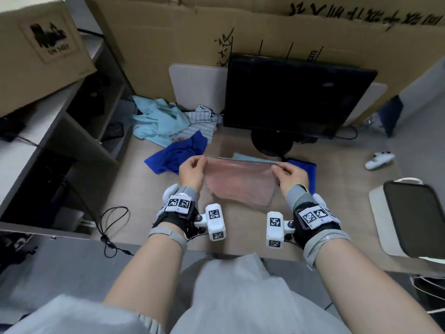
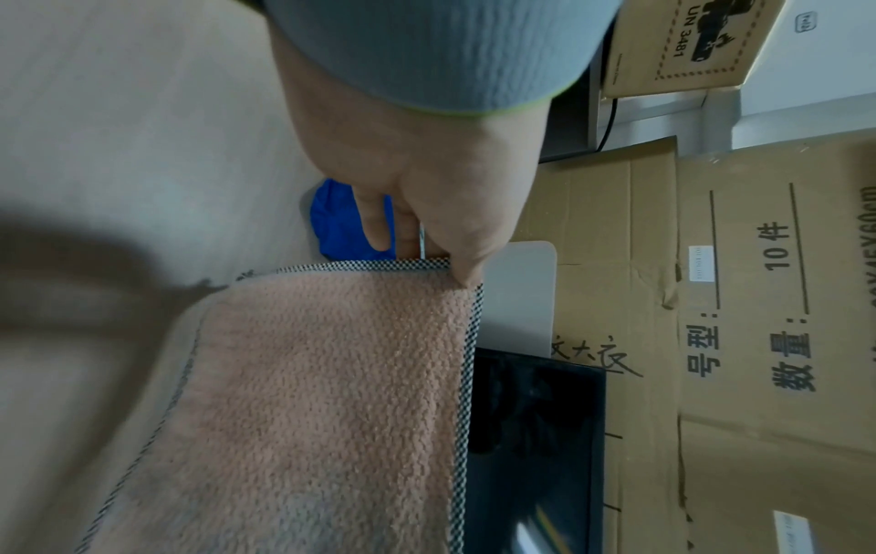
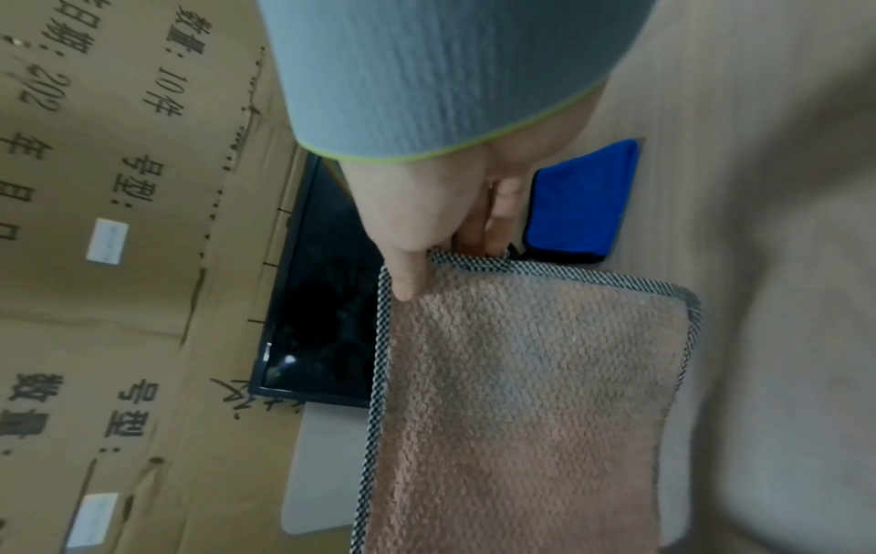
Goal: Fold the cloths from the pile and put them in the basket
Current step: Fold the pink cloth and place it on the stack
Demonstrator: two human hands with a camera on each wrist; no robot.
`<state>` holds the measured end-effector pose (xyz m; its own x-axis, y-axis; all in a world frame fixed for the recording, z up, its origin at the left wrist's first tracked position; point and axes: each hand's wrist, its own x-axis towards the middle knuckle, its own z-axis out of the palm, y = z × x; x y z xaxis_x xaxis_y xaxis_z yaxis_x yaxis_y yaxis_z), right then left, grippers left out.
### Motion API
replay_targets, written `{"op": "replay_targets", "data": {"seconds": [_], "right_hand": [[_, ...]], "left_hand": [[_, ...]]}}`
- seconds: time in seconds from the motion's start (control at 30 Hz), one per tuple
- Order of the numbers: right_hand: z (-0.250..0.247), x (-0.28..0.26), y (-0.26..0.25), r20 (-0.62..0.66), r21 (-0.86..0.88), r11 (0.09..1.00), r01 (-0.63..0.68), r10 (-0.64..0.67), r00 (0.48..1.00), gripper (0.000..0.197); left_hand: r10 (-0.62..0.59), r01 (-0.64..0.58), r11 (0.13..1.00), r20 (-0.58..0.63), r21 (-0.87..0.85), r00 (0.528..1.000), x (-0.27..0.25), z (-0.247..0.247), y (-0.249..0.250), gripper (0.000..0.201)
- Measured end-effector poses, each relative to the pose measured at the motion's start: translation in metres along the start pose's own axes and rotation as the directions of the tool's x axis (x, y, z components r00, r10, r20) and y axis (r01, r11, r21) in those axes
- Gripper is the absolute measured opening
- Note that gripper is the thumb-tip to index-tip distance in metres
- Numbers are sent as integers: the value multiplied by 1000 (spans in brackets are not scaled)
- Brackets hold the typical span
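Observation:
A pink cloth (image 1: 240, 180) with a black-and-white checked hem hangs stretched between my two hands above the desk. My left hand (image 1: 192, 168) pinches its top left corner, thumb on the pink cloth (image 2: 308, 393). My right hand (image 1: 287, 173) pinches the top right corner, thumb pressed on the pink cloth (image 3: 521, 393). The pile (image 1: 168, 126) of light blue, striped and dark blue cloths lies at the back left of the desk. A folded blue cloth (image 1: 307, 169) lies just behind my right hand, the same blue cloth (image 3: 580, 210) in the right wrist view. No basket is clearly recognisable.
A black monitor (image 1: 293, 97) stands behind the cloth, with cardboard sheets (image 1: 168, 44) behind it. A white container with a dark lid (image 1: 414, 218) sits at the right desk edge. A white controller (image 1: 379, 160) lies at right. Shelves (image 1: 60, 131) and a cable (image 1: 113, 225) are at left.

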<state>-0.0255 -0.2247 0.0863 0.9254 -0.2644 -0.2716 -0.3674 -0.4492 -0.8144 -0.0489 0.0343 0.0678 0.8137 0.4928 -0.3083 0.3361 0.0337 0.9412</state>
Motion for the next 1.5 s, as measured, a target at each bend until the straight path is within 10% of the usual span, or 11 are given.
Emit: {"op": "replay_targets", "data": {"seconds": [0.27, 0.7, 1.5], "right_hand": [[14, -5, -16, -51, 101, 995, -28, 33, 998, 10], [49, -55, 105, 94, -264, 840, -474, 511, 855, 31], [73, 19, 157, 81, -393, 729, -561, 635, 768, 22]], "left_hand": [[-3, 3, 1000, 45, -7, 999, 13, -2, 7, 17], [-434, 379, 879, 158, 288, 887, -25, -35, -133, 13], [-467, 247, 618, 96, 746, 879, 46, 17, -141, 18]]}}
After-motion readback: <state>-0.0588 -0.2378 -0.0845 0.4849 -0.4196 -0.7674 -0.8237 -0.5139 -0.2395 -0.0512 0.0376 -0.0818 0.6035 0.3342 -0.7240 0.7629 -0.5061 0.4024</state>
